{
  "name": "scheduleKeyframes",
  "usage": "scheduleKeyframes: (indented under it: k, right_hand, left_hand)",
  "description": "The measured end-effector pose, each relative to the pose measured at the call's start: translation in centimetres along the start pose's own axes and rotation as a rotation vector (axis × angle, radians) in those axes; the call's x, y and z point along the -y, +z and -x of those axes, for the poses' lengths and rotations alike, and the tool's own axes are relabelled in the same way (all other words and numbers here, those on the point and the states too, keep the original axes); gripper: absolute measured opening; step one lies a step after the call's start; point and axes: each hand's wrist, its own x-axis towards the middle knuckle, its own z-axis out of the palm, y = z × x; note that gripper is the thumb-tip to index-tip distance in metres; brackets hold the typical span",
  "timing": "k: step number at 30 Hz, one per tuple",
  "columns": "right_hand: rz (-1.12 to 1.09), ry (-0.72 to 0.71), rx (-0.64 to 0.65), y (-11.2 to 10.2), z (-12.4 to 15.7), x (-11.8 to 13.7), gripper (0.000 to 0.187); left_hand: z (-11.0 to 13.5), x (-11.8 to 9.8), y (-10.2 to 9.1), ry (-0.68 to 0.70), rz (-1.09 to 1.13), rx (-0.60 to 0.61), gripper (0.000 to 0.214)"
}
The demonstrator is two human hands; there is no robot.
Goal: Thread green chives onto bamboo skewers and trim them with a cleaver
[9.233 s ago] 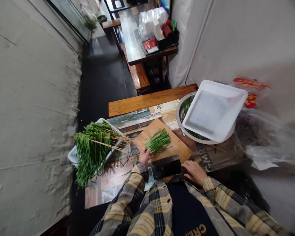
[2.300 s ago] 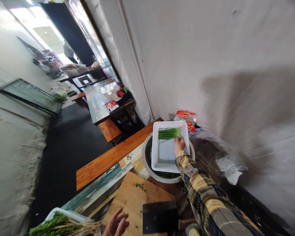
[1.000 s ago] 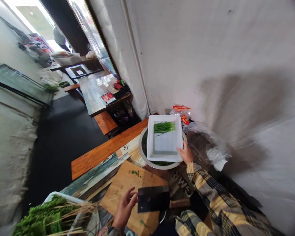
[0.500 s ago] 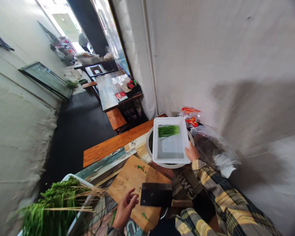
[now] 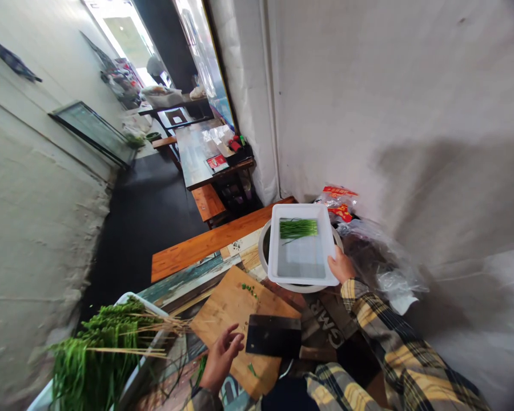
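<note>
My right hand (image 5: 341, 265) grips the right rim of a white plastic tray (image 5: 302, 267), which sits on top of a round metal basin (image 5: 263, 251). Inside the tray lies a neat bunch of cut green chives (image 5: 298, 228). Over the lower left of a wooden cutting board (image 5: 216, 305) my left hand (image 5: 225, 353) is held with its fingers apart and nothing in them. A cleaver (image 5: 274, 335) rests on the board just right of that hand, its handle pointing right. Small green bits (image 5: 249, 289) are scattered at the board's upper part.
At the lower left a white crate (image 5: 154, 342) holds a heap of long green vegetables (image 5: 98, 354) with straw-like stalks. Clear plastic bags (image 5: 385, 257) lie against the wall on the right. An orange wooden bench (image 5: 209, 240) runs beyond the work table, with another table (image 5: 201, 148) farther back.
The view has shifted slightly, so everything appears a little farther right. My right hand keeps its hold on the tray, and my left hand stays over the board.
</note>
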Motion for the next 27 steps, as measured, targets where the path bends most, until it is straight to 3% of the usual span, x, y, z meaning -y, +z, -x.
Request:
scheduleKeyframes:
  k: [4, 8, 11, 13, 16, 20, 22, 24, 27]
  right_hand:
    - [-0.094, 0.017, -0.063, 0.0, 0.1, -0.5, 0.042]
    - [-0.215, 0.009, -0.203, -1.6, 0.2, -0.2, 0.049]
    - [-0.338, -0.034, -0.299, -3.4, 1.6, 1.5, 0.049]
    - [-0.468, -0.085, -0.275, -4.0, 3.6, 3.3, 0.045]
    - [-0.515, -0.141, 0.006, -2.6, 7.5, 5.9, 0.040]
    - [-0.419, -0.264, 0.584, 2.8, 13.3, 7.3, 0.039]
    - [-0.365, -0.318, 0.799, 5.5, 16.1, 7.3, 0.039]
    - [-0.314, -0.375, 0.923, 7.7, 18.3, 7.1, 0.041]
    - [-0.225, -0.499, 0.997, 9.5, 20.1, 7.1, 0.039]
  left_hand:
    - [0.0, 0.1, 0.1, 0.012, -0.003, 0.005, 0.074]
    - [0.1, 0.4, -0.3, 0.022, -0.019, 0.018, 0.075]
    - [1.0, 0.8, -0.6, 0.002, -0.009, -0.005, 0.073]
    - [2.1, 1.2, -1.0, -0.013, 0.017, -0.039, 0.070]
    - [3.7, 2.5, -2.7, 0.017, 0.081, -0.163, 0.068]
    - [6.2, 7.1, -8.0, -0.075, 0.129, -0.452, 0.064]
    - [8.2, 9.9, -10.4, -0.120, 0.137, -0.587, 0.062]
    - [10.1, 12.5, -12.1, -0.154, 0.138, -0.683, 0.060]
    - [12.0, 15.5, -12.8, -0.178, 0.131, -0.755, 0.053]
